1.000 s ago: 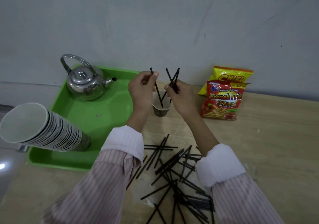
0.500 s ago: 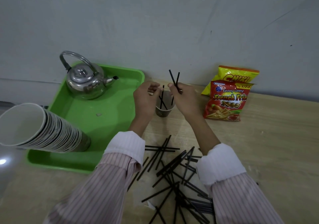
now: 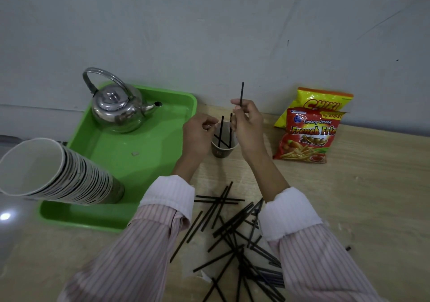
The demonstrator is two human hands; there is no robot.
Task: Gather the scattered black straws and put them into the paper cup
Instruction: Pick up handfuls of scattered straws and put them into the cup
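The right hand [image 3: 249, 128] pinches a black straw [image 3: 242, 92] upright over the paper cup [image 3: 220, 154]; the left hand [image 3: 197, 135] loosely curled, empty

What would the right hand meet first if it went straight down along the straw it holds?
Most likely the paper cup: the right hand pinches a black straw upright just above its rim. Depth is unclear, so the standing straws in the cup might touch it first.
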